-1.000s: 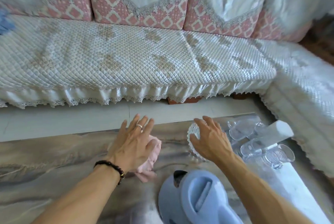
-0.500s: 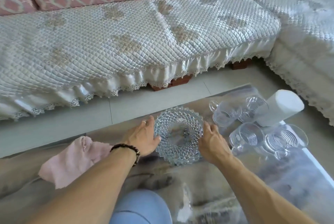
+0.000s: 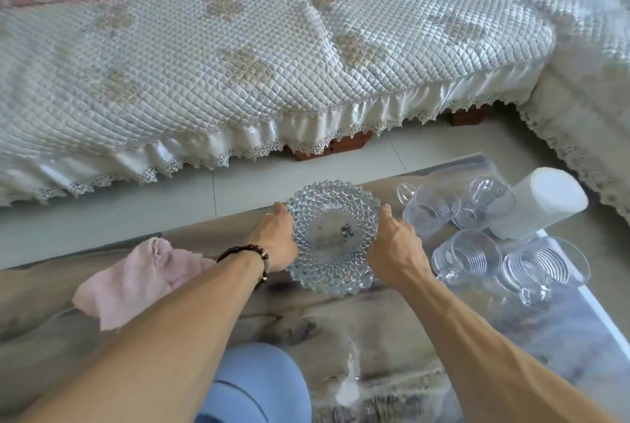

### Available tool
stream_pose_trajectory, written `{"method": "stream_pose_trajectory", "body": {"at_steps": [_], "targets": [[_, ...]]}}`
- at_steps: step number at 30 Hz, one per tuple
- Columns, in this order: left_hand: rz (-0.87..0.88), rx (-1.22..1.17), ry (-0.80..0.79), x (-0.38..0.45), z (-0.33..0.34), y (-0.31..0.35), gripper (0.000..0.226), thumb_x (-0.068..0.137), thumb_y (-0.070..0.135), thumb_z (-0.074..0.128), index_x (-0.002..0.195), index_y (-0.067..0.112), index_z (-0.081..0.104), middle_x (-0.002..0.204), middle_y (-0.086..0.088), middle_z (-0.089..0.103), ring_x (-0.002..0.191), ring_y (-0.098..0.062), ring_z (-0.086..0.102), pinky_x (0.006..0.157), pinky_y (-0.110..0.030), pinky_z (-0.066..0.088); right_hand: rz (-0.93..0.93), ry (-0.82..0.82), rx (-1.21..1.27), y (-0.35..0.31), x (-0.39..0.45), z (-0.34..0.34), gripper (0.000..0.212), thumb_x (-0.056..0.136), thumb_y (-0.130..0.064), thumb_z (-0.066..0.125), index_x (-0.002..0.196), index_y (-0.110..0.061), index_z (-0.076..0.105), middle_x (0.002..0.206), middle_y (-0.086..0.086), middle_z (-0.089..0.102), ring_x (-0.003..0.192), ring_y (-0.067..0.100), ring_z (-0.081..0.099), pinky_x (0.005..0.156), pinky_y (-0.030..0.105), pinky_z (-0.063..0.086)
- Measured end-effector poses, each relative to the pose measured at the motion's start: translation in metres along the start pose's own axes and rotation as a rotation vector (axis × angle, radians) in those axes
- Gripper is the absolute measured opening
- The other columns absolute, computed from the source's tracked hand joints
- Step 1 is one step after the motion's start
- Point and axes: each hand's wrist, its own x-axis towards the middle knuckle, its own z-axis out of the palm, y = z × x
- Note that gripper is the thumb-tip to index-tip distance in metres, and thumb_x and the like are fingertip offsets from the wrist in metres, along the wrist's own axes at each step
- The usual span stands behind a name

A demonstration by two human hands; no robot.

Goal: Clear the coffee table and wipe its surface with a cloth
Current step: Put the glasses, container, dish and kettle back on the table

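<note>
Looking down from the head camera, I see my two bare hands gripping a round, clear cut-glass dish with a spiky rim (image 3: 332, 240) that sits near the far edge of the marbled grey-brown desk (image 3: 375, 337). My left hand (image 3: 278, 243) curls around the dish's left rim, and my right hand (image 3: 395, 252) curls around its right rim, so the dish lies directly between them. I cannot tell whether it is lifted or resting on the desk.

I judge the clearing to be at an early stage. Four clear ribbed glass mugs (image 3: 468, 257) stand just right of the dish, beside a white cylindrical container (image 3: 542, 206) at the far right corner. A pale blue rounded plastic object (image 3: 252, 388) sits at the near edge.

A crumpled pink cloth (image 3: 136, 277) lies on the desk to the left of my left forearm, held by neither hand, so the wiping looks unfinished and waits on the removal of these items.
</note>
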Motion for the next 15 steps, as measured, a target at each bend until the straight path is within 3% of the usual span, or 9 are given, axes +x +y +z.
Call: {"method": "stream_pose_trajectory", "body": {"at_steps": [2,6,10,15], "targets": [[0.026,-0.029,0.049,-0.008,-0.019,0.001,0.074,0.094,0.004,0.050,0.149,0.000,0.000,0.083,-0.006,0.056,0.064,-0.013,0.054,0.046,-0.015,0.038,-0.037,0.048,0.000,-0.013,0.003,-0.012,0.058,0.087,0.006,0.042,0.141,-0.007,0.029,0.099,0.020,0.061,0.081,0.037,0.064,0.072,0.049,0.058],[0.038,-0.071,0.159,-0.034,-0.060,-0.020,0.076,0.095,0.005,0.049,0.149,-0.001,-0.004,0.080,-0.004,0.054,0.067,-0.014,0.055,0.048,-0.017,0.036,-0.138,0.098,0.024,-0.062,-0.005,-0.035,0.052,0.085,0.012,0.040,0.132,-0.008,0.037,0.090,0.015,0.060,0.074,0.033,0.064,0.065,0.047,0.059],[-0.008,-0.139,0.244,-0.082,-0.094,-0.059,0.074,0.093,0.003,0.048,0.149,0.001,0.000,0.070,-0.003,0.051,0.059,-0.013,0.053,0.040,-0.017,0.034,-0.255,0.090,0.038,-0.117,-0.031,-0.044,0.065,0.089,0.010,0.041,0.149,-0.012,0.027,0.102,0.018,0.059,0.078,0.032,0.064,0.066,0.040,0.058],[-0.080,-0.199,0.348,-0.159,-0.128,-0.123,0.071,0.094,0.008,0.049,0.148,0.003,0.004,0.069,-0.003,0.048,0.058,-0.014,0.051,0.042,-0.020,0.036,-0.456,0.069,0.003,-0.198,-0.081,-0.042,0.072,0.087,0.012,0.040,0.152,-0.009,0.020,0.094,0.013,0.059,0.071,0.026,0.062,0.062,0.038,0.059]]}}
